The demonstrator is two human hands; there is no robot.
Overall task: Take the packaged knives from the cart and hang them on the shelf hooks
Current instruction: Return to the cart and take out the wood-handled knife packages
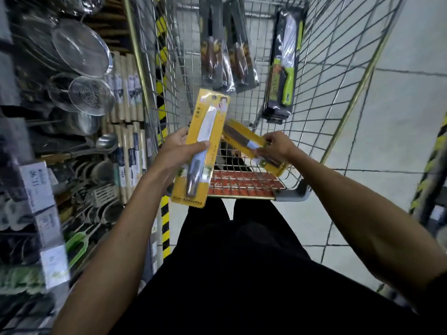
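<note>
Left hand (180,151) grips one yellow knife pack (205,143), right hand (278,147) clamps another (251,145) over the cart (338,93); packs nearly touching, could snag and slip.

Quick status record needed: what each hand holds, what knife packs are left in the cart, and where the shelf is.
left hand: holds yellow knife pack, upright
right hand: holds second yellow pack, tilted, over cart
left in cart: two brown-handled packs; green-handled stack
shelf: on the person's left, kitchen utensils hanging
hung so far: cannot tell
</note>
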